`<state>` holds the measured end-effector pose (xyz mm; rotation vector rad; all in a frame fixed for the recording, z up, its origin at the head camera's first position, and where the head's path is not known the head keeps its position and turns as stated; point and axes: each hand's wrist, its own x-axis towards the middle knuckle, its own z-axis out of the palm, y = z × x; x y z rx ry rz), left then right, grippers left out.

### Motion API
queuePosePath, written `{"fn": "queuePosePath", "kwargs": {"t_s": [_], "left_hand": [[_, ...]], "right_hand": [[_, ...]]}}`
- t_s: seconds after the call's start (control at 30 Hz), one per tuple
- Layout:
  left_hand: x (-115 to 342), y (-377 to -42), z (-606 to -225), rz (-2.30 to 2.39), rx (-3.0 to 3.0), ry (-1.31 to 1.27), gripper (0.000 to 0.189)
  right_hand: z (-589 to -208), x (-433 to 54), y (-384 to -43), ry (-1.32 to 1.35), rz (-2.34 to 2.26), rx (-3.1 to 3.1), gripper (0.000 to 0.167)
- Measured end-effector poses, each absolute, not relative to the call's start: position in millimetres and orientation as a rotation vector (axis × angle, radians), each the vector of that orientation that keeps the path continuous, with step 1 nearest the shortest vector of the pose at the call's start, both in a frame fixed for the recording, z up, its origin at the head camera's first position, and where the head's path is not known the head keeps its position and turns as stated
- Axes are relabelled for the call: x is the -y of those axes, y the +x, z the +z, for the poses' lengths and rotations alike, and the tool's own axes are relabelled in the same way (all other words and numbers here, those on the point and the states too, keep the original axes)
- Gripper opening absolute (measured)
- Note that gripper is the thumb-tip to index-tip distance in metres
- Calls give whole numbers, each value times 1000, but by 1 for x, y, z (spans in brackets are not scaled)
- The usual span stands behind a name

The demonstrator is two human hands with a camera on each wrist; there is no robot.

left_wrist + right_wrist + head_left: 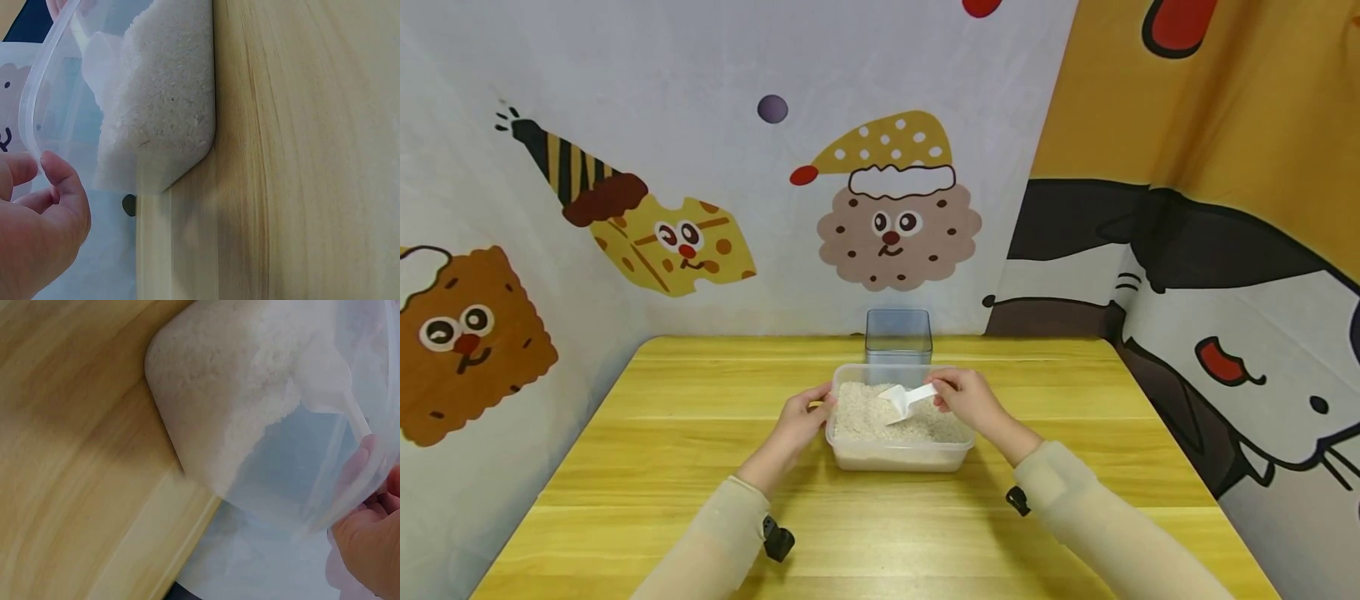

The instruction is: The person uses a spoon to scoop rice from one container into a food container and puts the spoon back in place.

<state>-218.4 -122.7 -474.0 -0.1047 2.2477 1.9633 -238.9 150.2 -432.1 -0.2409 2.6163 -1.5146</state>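
Observation:
A clear plastic container (901,458) of rice (865,417) stands on the table. Its near wall shows the grains in both wrist views. My left hand (801,421) holds the container's left rim, its curled thumb and finger at the edge in the left wrist view (47,219). By its handle, my right hand (970,402) grips a white plastic scoop (906,402) over the right part of the container. The scoop's head touches the rice; through the wall, the right wrist view shows the scoop (325,375) against the sloping grains.
Just behind the container stands a translucent blue-grey square bin (898,332). The wooden table (700,450) reaches back to a cartoon-printed cloth (700,67) hanging behind and at both sides.

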Motion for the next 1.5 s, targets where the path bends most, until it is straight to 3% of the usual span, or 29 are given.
{"fn": "queuePosePath", "kwargs": {"t_s": [0.8, 1.5], "left_hand": [[122, -218, -471, 1979, -2220, -108, 41], [124, -219, -471, 1968, -2230, -108, 42]], "right_hand": [[-432, -140, -239, -5, -1640, -2495, 24], [-428, -147, -243, 24, -1897, -2303, 28]]}}
